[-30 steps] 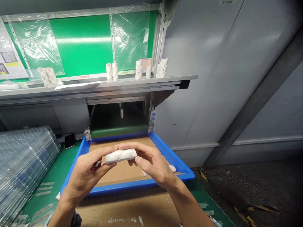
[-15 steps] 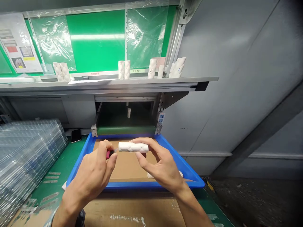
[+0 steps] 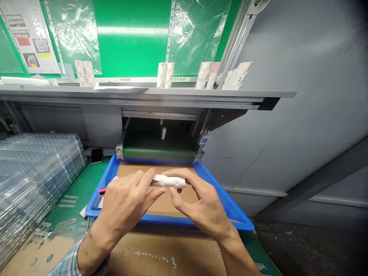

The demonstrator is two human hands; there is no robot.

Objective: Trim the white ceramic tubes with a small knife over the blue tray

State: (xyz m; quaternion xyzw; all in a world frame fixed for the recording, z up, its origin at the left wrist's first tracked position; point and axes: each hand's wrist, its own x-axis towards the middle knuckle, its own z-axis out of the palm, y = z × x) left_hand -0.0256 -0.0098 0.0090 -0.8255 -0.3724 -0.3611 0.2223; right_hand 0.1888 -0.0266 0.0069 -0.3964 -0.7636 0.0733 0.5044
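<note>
A white moulded cylindrical piece [image 3: 169, 181] lies across the middle of the view, over the blue tray. My right hand [image 3: 198, 205] grips it with thumb and fingers at its right end. My left hand [image 3: 126, 203] is shut on a small tool with a pink handle [image 3: 102, 190], which sticks out past the hand. A thin metal tip seems to reach the left end of the white piece, though my fingers partly hide the contact. Another white piece lay under my right hand earlier and is now hidden.
A blue tray [image 3: 230, 207] lined with cardboard sits on a green mat. Behind it runs a dark green conveyor belt [image 3: 158, 151] under a metal shelf [image 3: 143, 92] holding several white pieces. A stack of clear plastic sheets [image 3: 37, 180] and a phone [image 3: 97, 155] are at left.
My left hand let go of the white piece and took up the pink-handled tool, bringing it to the piece's left end. My view has tilted, shifting the scene up and right.
</note>
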